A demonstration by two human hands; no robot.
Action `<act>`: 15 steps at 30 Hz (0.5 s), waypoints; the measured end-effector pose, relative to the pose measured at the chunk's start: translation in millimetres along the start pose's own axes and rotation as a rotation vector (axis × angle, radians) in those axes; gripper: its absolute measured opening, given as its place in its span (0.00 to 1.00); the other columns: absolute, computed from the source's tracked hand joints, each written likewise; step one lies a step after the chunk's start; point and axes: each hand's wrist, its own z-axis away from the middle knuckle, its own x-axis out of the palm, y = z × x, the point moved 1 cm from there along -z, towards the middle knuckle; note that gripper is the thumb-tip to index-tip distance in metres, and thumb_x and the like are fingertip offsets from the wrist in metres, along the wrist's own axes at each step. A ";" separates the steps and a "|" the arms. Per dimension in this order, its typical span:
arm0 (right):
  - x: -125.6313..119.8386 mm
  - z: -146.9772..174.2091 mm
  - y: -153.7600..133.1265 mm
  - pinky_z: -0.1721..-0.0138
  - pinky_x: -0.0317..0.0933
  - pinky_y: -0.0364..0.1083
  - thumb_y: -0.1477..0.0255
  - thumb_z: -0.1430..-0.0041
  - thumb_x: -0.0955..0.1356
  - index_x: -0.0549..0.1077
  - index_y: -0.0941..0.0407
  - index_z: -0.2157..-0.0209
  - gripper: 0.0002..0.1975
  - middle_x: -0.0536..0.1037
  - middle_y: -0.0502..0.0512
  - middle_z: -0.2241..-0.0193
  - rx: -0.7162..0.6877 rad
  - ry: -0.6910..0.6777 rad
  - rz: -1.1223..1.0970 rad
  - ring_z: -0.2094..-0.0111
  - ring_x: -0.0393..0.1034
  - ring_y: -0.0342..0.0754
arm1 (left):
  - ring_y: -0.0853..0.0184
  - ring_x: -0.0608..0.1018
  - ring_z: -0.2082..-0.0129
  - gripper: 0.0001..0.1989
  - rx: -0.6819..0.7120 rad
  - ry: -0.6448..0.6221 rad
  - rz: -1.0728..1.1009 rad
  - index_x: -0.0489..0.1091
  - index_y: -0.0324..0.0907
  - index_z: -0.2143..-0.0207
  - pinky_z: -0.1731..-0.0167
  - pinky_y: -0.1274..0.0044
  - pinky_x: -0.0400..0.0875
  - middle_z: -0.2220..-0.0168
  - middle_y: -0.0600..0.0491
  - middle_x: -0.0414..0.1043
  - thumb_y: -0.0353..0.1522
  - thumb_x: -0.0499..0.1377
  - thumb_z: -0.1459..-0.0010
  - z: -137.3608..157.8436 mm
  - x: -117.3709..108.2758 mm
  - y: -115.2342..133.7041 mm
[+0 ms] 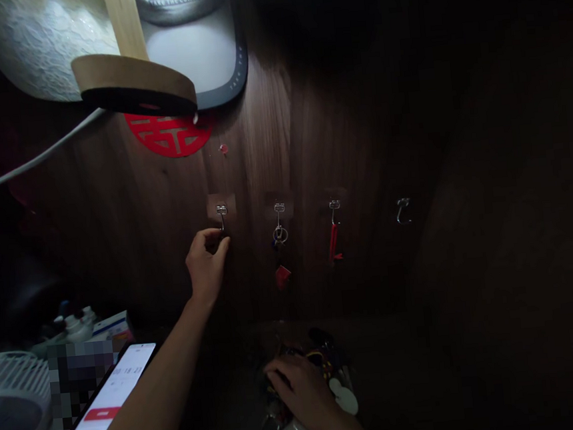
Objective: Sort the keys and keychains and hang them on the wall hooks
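Observation:
My left hand (pixel 207 265) is raised to the dark wood panel. Its thumb and forefinger pinch the lower end of the leftmost metal hook (pixel 221 211); anything small between the fingertips is hidden. Lower down, my right hand (pixel 304 391) lies over a dim pile of keys and small trinkets (pixel 323 355), its fingers curled among them. What those fingers hold, if anything, I cannot make out. A key ring (pixel 280 234) with a red tag (pixel 282 277) hangs from the second hook (pixel 279 207). From the third hook (pixel 334 204) hangs a narrow red item (pixel 333 241).
A bare fourth hook (pixel 403 210) is at right. Above, a lit lamp with a wooden base (pixel 134 81) and a cap (pixel 202 55) hang over a red paper cutout (pixel 174 134). At left lie a lit phone (pixel 114 394), a white fan (pixel 16 399) and bottles (pixel 78 327).

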 end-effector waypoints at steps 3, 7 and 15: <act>-0.1 -0.1 -0.3 0.59 0.56 0.43 0.73 0.40 0.62 0.75 0.50 0.66 0.11 0.79 0.48 0.66 0.005 0.003 -0.002 0.62 0.72 0.46 | 0.65 0.76 0.64 0.11 -0.018 0.004 0.011 0.69 0.44 0.63 0.61 0.74 0.69 0.66 0.55 0.73 0.34 0.61 0.51 4.5 1.6 -3.6; 0.0 0.2 0.3 0.60 0.56 0.43 0.74 0.40 0.62 0.75 0.50 0.66 0.10 0.79 0.48 0.66 0.002 -0.001 0.012 0.62 0.72 0.46 | 0.66 0.76 0.65 0.14 -0.057 -0.025 0.040 0.66 0.44 0.61 0.62 0.74 0.69 0.66 0.55 0.72 0.34 0.62 0.51 15.2 0.9 -10.8; -0.4 0.4 -1.0 0.60 0.56 0.43 0.73 0.40 0.61 0.75 0.51 0.65 0.11 0.79 0.49 0.66 -0.017 0.000 0.004 0.62 0.72 0.46 | 0.66 0.77 0.66 0.15 -0.189 -0.137 0.065 0.64 0.44 0.60 0.64 0.74 0.71 0.67 0.54 0.72 0.37 0.60 0.51 58.1 -13.1 -38.1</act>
